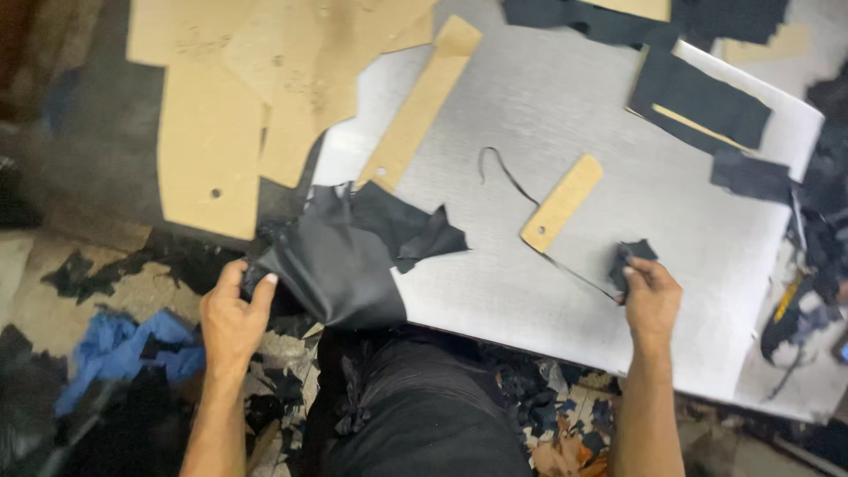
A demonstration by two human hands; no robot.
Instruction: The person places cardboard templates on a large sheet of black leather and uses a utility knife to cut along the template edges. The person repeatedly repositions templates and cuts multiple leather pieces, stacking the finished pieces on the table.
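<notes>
A: Black leather piece (340,265) at counter (565,115) near edge, half hanging off; left hand (231,318) closed on its corner. Right hand (652,296) pinched shut on small black scrap (629,258), beside small tan template (562,202).
B: Risks?
A: Could slide to floor if tugged; thin black strip (512,181) could snag. Labels, pkgs: none seen, only plain tan card patterns (212,132) w/ punched holes.

1. I see tan card templates (256,79) lying top left — overlapping.
2. A small tan template (562,202) sits mid-sheet on the metal sheet (548,97).
3. A blue cloth (124,349) lies on the floor — among dark scraps.
</notes>
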